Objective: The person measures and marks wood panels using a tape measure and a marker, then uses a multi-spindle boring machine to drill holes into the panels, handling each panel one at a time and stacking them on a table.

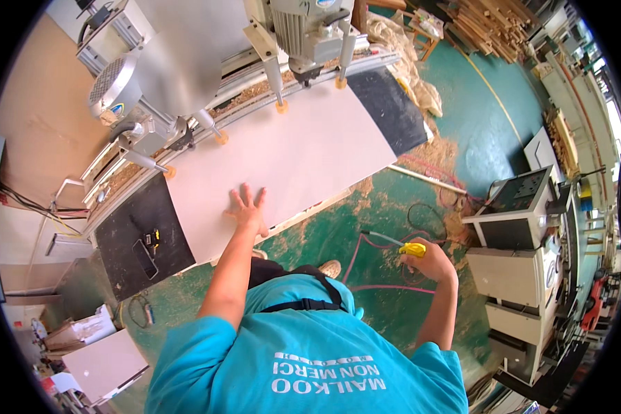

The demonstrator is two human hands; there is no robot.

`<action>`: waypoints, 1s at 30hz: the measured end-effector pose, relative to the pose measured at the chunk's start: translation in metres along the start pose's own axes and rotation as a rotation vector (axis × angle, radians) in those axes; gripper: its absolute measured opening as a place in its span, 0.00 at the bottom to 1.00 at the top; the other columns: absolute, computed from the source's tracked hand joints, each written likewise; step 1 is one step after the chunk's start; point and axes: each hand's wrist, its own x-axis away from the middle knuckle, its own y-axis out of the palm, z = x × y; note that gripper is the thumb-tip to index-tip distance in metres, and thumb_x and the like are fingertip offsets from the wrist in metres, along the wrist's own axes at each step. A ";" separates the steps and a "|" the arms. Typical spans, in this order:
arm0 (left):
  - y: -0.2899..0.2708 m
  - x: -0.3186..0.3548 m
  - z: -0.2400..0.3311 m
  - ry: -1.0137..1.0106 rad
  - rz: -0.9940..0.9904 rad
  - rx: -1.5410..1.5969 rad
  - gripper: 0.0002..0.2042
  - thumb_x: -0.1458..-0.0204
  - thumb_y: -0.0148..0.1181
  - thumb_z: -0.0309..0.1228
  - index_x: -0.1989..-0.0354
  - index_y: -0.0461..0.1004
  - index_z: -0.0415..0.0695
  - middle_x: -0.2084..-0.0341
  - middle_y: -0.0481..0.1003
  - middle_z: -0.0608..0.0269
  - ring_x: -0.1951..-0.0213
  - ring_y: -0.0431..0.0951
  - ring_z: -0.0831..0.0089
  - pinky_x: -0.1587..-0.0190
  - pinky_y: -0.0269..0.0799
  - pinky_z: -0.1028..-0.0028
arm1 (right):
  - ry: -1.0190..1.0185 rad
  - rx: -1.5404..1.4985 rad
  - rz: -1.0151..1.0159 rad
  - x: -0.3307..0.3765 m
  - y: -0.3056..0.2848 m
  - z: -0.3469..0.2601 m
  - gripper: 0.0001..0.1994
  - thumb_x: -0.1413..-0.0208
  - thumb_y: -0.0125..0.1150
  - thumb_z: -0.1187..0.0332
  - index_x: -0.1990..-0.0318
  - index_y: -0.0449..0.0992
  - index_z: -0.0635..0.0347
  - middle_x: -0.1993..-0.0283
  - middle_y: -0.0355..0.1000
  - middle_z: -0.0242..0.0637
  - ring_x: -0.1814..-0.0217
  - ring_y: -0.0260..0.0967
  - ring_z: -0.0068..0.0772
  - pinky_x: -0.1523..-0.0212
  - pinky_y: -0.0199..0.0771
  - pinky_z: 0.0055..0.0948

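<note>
My left hand [248, 208] lies flat on a pale panel [310, 141], fingers spread, near the panel's front edge. The panel rests on the black bed [164, 238] of a machine, beneath several pressing rods with amber pads [281, 107]. Off to the right, over the floor, my right hand [433, 262] is closed around a yellow air blow gun [412, 249]. Its thin nozzle points left and ends in a dark tip, apart from the panel. A pink hose [393, 287] loops below the gun; where it joins is hidden by my hand.
Two motor heads [117, 86] hang over the machine's far side. A phone [145, 259] and a small yellow-black tool [152, 239] lie on the bed's left end. Sawdust covers the green floor. A control cabinet [517, 207] stands right; stacked timber [493, 31] lies far right.
</note>
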 end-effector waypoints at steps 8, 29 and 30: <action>-0.019 -0.015 -0.011 0.107 -0.067 0.080 0.64 0.69 0.77 0.41 0.27 0.31 0.75 0.27 0.20 0.54 0.28 0.26 0.37 0.36 0.50 0.32 | 0.052 0.127 -0.046 0.062 -0.025 -0.015 0.26 0.55 0.73 0.51 0.50 0.75 0.52 0.61 0.79 0.42 0.58 0.78 0.44 0.58 0.75 0.37; -0.172 0.018 0.147 0.509 0.962 0.052 0.41 0.52 0.64 0.45 0.29 0.54 0.54 0.26 0.42 0.58 0.25 0.38 0.60 0.27 0.29 0.52 | -0.050 -0.606 0.437 0.232 0.046 0.105 0.16 0.50 0.70 0.74 0.57 0.71 0.64 0.71 0.75 0.32 0.72 0.72 0.21 0.70 0.72 0.22; -0.164 0.019 0.151 0.527 0.954 0.049 0.41 0.52 0.64 0.45 0.29 0.54 0.53 0.26 0.43 0.58 0.25 0.38 0.60 0.27 0.29 0.52 | -0.045 -0.616 0.418 0.228 0.053 0.104 0.16 0.51 0.71 0.73 0.56 0.71 0.64 0.71 0.75 0.32 0.72 0.72 0.21 0.70 0.72 0.22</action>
